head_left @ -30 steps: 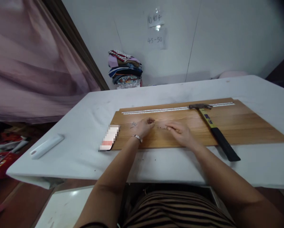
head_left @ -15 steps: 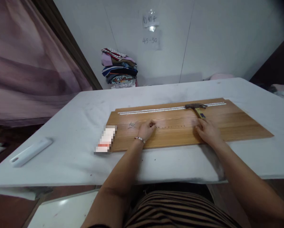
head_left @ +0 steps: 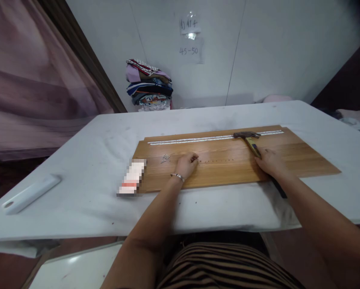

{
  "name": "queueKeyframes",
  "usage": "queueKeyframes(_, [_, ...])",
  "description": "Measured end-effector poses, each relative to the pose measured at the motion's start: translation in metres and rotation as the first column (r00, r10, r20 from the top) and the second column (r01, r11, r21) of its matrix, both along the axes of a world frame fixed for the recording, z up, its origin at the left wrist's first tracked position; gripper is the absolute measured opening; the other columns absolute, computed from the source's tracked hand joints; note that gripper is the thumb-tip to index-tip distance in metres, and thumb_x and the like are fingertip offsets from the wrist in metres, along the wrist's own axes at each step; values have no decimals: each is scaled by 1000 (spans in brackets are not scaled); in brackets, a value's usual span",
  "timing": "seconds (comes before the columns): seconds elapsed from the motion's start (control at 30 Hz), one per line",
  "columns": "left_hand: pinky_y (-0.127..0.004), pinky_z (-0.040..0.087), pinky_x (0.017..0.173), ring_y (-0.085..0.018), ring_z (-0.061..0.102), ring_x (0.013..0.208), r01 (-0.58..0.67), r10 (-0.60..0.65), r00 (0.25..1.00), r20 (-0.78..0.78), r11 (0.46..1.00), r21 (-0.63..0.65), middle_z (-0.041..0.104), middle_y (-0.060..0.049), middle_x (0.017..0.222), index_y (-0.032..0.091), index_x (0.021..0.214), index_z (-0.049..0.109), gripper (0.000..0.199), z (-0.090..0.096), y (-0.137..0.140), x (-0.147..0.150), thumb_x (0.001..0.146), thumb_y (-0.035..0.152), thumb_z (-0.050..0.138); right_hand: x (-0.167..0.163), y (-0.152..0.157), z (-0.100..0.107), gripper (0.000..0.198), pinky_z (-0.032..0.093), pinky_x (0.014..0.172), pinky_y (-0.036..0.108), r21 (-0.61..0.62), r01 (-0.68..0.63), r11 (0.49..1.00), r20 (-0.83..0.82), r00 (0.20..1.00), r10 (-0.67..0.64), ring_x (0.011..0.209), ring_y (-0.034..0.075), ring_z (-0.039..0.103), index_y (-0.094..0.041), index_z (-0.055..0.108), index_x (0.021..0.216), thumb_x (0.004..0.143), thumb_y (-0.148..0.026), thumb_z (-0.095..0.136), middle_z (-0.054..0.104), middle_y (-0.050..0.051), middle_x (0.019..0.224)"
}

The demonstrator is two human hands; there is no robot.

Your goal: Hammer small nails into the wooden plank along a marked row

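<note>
A claw hammer (head_left: 252, 145) with a yellow-and-black handle lies across the wooden board (head_left: 228, 174), its head on the far side. My right hand (head_left: 270, 161) is closed around the handle; the handle's dark end shows below the hand. Over the middle of the board, my left hand (head_left: 188, 162), with a bracelet at the wrist, is closed in a pinch. What its fingertips hold, if anything, is too small to make out. A row of small dark dots (head_left: 217, 161) runs rightward from those fingertips. Left of the hand is a small pile of nails (head_left: 165, 158).
White measuring strips (head_left: 194, 139) run along the board's far side. A blurred-out phone-like object (head_left: 133, 176) lies at its left edge. Farther left on the white-covered table (head_left: 86, 160) is a long white plastic object (head_left: 32, 194). Folded cloths (head_left: 151, 86) are stacked behind the table.
My right hand has moved slightly right and closed on the hammer's handle, whose lower end now shows. My left hand stays pinched in about the same place. The view has shifted slightly.
</note>
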State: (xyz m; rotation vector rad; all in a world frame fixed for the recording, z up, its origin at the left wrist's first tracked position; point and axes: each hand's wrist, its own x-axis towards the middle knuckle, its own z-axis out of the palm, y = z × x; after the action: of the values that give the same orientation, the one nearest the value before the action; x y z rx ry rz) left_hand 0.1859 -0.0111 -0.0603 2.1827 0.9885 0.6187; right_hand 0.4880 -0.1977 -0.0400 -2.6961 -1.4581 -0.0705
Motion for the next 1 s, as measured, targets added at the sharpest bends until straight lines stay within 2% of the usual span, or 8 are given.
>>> queueKeyframes(0.1, [-26,51,80,-15,67,86,15,-15,1000,-1,1000,5,73,-4,91,18,95,70,18,-3,1,0,82,9,60,7,4,7,58,48,81,41,-5,-18,1000,-63,998,17,96,34,66,-10,51,144,88,-25,52,70,22,109])
queueKeyframes(0.2, [-26,51,82,-15,67,87,20,-20,1000,21,1000,4,73,-4,93,18,101,69,22,-6,2,0,82,10,61,9,6,12,61,49,72,35,119,56,991,-308,951,-17,83,28,66,-14,56,140,79,-20,61,73,13,93])
queueKeyframes(0.3, [-27,51,84,-15,67,87,14,-14,1000,18,1000,8,73,-3,94,20,109,67,29,-6,3,0,82,10,60,4,4,12,69,45,56,30,217,246,945,-657,752,-45,60,20,61,-14,52,143,75,-20,64,67,3,69])
queueKeyframes(0.37, [-27,50,84,-15,66,87,3,-3,1000,7,1000,4,72,-2,94,20,113,66,33,-5,2,0,82,10,60,-6,0,9,73,42,51,28,250,317,915,-764,644,-15,51,17,56,-15,51,144,72,-18,65,61,-2,59])
queueKeyframes(0.5, [-26,50,83,-15,66,86,-9,9,1000,3,1000,-17,72,-2,93,21,120,64,40,-2,0,0,82,10,59,-37,-12,12,86,39,43,25,354,379,855,-888,423,180,43,12,48,-17,44,149,69,-26,73,57,-7,58])
queueKeyframes(0.63, [-26,49,83,-15,66,86,-9,9,1000,-2,1000,-15,72,-2,93,20,122,63,43,-1,-1,-1,81,8,59,-72,-21,32,83,36,37,21,460,426,779,-887,177,427,45,7,47,-29,49,141,65,-34,81,62,-5,79])
queueKeyframes(0.73, [-25,49,83,-14,66,85,-5,5,1000,3,1000,-21,72,-1,93,20,123,63,44,0,-1,-1,81,8,60,-96,-22,48,59,33,33,20,477,316,820,-862,-13,506,39,7,42,-27,56,125,71,-40,77,56,-7,68])
queueKeyframes(1.0, [-24,49,82,-14,66,85,-5,4,1000,-12,999,-36,72,-1,94,20,129,61,49,4,-2,-1,81,8,61,-141,-17,53,29,28,31,18,459,217,861,-872,-73,483,33,5,35,-23,55,93,78,-40,73,48,-9,57])
